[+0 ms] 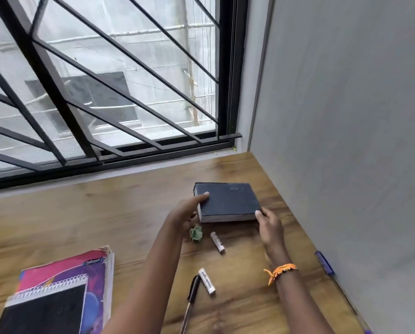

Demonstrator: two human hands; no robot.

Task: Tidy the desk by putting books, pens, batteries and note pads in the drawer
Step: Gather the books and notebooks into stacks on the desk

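Observation:
A thick dark blue book point(228, 200) lies flat on the wooden desk point(105, 218) near the far right corner. My left hand point(188, 210) grips its left edge, thumb on the cover. My right hand point(269, 225) holds its near right corner, thumb on top. Two white batteries lie in front of the book, one point(217, 242) close to it and one point(207, 281) nearer me. A black pen point(190, 300) lies beside the nearer battery. At the lower left a black spiral note pad point(47, 307) rests on a pink and purple book point(81, 273).
A small crumpled green thing point(196, 233) sits by my left wrist. A blue pen point(324, 262) lies along the grey wall point(346, 141) on the right. A barred window point(105, 80) runs along the desk's far edge.

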